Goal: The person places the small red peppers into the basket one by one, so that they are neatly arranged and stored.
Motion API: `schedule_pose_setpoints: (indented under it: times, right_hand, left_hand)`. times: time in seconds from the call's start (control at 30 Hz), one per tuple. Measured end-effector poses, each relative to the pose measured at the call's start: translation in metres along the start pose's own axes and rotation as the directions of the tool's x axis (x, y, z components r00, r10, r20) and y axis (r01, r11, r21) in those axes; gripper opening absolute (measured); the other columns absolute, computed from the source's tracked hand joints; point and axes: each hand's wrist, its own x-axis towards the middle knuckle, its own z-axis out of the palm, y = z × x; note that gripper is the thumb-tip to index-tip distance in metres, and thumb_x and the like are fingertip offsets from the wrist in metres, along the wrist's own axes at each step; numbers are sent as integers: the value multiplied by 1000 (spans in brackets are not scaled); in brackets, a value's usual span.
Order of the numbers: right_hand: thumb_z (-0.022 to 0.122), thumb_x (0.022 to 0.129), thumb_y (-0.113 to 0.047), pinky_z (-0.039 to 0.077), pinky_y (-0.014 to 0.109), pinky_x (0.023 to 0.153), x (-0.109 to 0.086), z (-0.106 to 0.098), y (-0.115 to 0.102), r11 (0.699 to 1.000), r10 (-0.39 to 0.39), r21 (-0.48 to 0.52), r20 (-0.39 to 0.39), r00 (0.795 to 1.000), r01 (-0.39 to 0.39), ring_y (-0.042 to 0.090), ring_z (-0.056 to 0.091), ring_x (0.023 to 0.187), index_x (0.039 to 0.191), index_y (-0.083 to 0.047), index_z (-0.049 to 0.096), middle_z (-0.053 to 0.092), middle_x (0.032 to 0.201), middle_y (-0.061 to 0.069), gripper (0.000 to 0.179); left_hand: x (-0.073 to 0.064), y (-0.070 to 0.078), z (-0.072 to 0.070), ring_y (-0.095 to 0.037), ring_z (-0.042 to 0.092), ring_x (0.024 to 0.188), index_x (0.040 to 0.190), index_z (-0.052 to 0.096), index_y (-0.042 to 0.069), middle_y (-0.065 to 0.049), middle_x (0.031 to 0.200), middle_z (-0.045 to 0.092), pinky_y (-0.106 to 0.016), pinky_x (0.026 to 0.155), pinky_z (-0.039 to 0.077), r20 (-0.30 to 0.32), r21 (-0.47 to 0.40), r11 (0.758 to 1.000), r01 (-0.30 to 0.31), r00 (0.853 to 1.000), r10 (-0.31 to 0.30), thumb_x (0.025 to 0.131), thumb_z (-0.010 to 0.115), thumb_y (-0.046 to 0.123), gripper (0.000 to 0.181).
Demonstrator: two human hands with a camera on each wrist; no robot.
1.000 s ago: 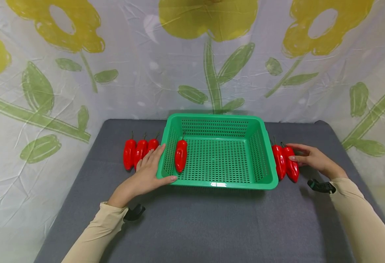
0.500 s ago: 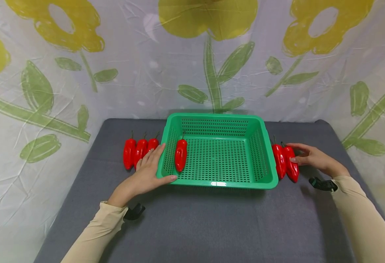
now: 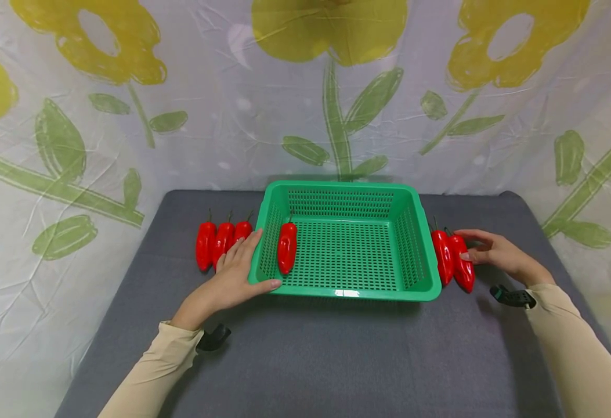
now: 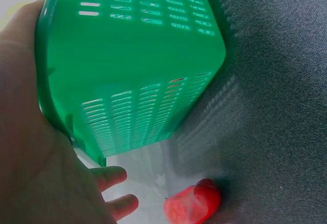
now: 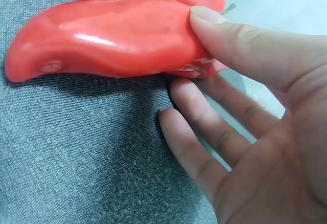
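A green plastic basket sits on the grey cloth, with one red pepper lying in its left end. My left hand rests on the basket's left rim, fingers extended and thumb along the front corner. To the right of the basket, my right hand pinches the outer red pepper near its stem end. In the right wrist view the thumb presses on top of this pepper, with fingers underneath. A second red pepper lies between it and the basket.
Left of the basket, several red peppers lie side by side, partly covered by my left fingers. A white curtain with yellow flowers hangs behind and beside the grey-covered table.
My right thumb has shifted slightly on the outer pepper, whose tip has moved a little toward me. The left hand and basket stay in place.
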Motion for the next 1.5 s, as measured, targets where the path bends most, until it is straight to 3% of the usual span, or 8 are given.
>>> schedule_pose_setpoints:
  times: [0.13,0.43,1.17,1.23,1.4,1.47,1.5]
  right_hand:
    - [61,97,-26,54,25,83,2,-1,-1,999,-37,12,28,999,37,-10,57,101,153,-6,31,40,150,25,67]
    - [61,97,-24,55,26,84,6,-3,-1,999,-29,18,56,998,28,-9,57,101,152,-5,31,38,150,25,66]
    - [63,97,-30,56,25,83,1,-2,1,999,-1,38,-23,1000,2,-17,53,99,153,-5,30,39,149,27,69]
    - [63,97,-30,56,25,83,1,-2,2,1000,4,25,-28,1000,-4,-14,54,102,153,-6,30,40,149,27,69]
    - [64,96,-32,54,23,83,1,-2,2,999,25,-27,-52,998,-26,20,58,121,153,-7,33,43,150,26,69]
    - [64,96,-32,54,24,83,1,-2,1,999,26,-39,-57,998,-28,24,58,122,153,-6,33,42,150,26,69]
    - [64,96,-31,54,25,84,0,-3,0,999,27,-39,-58,998,-29,18,59,120,153,-6,33,42,150,27,69]
  left_hand:
    - [-1,0,0,-38,8,153,160,-2,30,-6,168,7,-76,113,12,2,-6,1000,2,1000,-2,79,69,66,113]
    - [-2,0,0,-37,9,153,160,-2,30,-6,168,8,-76,113,13,-3,-11,1000,3,1000,-3,79,69,65,113]
    - [-2,0,-1,-38,8,153,160,-3,31,-5,168,8,-76,113,13,-4,-11,1000,-1,1000,1,79,69,66,113]
    - [-2,0,-1,-38,8,153,160,-3,31,-5,168,8,-76,113,13,-3,-10,1000,1,1000,-1,79,69,65,113]
    - [-2,1,-1,-38,9,153,159,-3,32,-5,168,8,-75,113,13,3,-18,1000,8,1000,-8,79,69,65,113]
    - [-2,1,-1,-38,9,153,159,-3,33,-5,168,8,-75,114,13,4,-17,1000,9,1000,-9,79,69,66,113]
    - [-1,1,-1,-38,9,153,159,-3,32,-5,168,8,-75,113,13,3,-14,1000,9,1000,-9,79,69,66,113]
